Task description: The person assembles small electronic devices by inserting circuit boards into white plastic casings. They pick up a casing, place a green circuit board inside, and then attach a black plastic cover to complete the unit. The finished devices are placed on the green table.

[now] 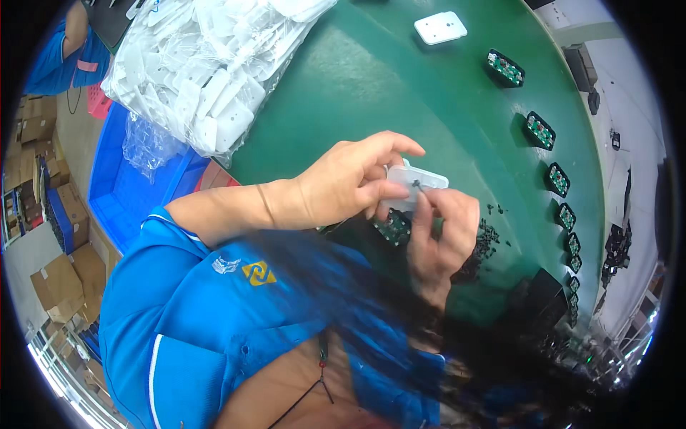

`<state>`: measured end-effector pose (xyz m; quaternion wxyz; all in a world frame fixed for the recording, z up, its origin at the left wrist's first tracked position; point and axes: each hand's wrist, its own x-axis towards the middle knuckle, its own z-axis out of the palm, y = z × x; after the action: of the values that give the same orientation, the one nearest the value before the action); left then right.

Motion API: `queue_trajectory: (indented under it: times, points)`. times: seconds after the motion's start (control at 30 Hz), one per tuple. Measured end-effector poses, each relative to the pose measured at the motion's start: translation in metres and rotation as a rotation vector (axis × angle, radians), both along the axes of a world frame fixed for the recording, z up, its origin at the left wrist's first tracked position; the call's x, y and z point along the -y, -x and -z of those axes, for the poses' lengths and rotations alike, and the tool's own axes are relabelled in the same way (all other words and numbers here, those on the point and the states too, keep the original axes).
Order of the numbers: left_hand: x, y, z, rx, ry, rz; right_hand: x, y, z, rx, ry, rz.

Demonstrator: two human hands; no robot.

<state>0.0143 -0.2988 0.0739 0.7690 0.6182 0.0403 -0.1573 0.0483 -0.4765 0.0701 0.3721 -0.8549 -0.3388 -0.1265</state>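
My left hand (346, 175) grips a white plastic cover (434, 180) by its left side, thumb on its face. The fingers of my right hand (446, 232) are pinched at the cover's lower edge, on a small black part (416, 184) that shows against its face. Just below the cover, partly hidden by my hands, lies a black housing with a green circuit board (391, 227). Small loose black parts (487, 239) are heaped on the green table right beside my right hand.
A clear bag of white covers (207, 71) fills the table's far left, above a blue bin (153, 171). Another white cover (440, 28) lies at the far side. Several black housings with boards (540, 131) line the right edge. Dark hair (336, 279) hangs across the lower view.
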Motion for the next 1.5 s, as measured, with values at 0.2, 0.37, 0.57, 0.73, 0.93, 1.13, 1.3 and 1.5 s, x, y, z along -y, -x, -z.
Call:
queue_trajectory:
  times: [0.2, 0.37, 0.57, 0.73, 0.93, 1.13, 1.3, 1.5]
  points:
    - [-0.002, -0.001, 0.007, -0.056, -0.066, -0.059, 0.000, 0.000, -0.007, -0.215, -0.030, 0.021]
    - [0.006, 0.001, 0.017, 0.172, -0.293, -0.110, -0.003, 0.000, -0.002, -0.163, -0.052, 0.054]
    - [0.011, 0.000, 0.017, 0.447, -0.462, -0.165, -0.005, 0.002, -0.003, -0.176, 0.006, 0.104]
    - [0.009, 0.001, 0.019, 0.502, -0.524, -0.081, 0.002, -0.006, -0.001, -0.259, 0.036, 0.036]
    - [0.016, -0.004, 0.016, 0.575, -0.496, -0.100, -0.005, 0.002, 0.000, -0.213, -0.055, 0.143]
    - [0.019, -0.006, 0.017, 0.582, -0.480, -0.112, -0.001, 0.003, 0.001, -0.194, -0.020, 0.157]
    - [0.015, -0.001, 0.016, 0.431, -0.455, -0.086, 0.005, 0.004, 0.020, -0.206, -0.344, 0.188]
    - [0.022, -0.002, 0.019, 0.441, -0.427, -0.108, 0.014, 0.000, 0.018, -0.612, -0.483, 0.131]
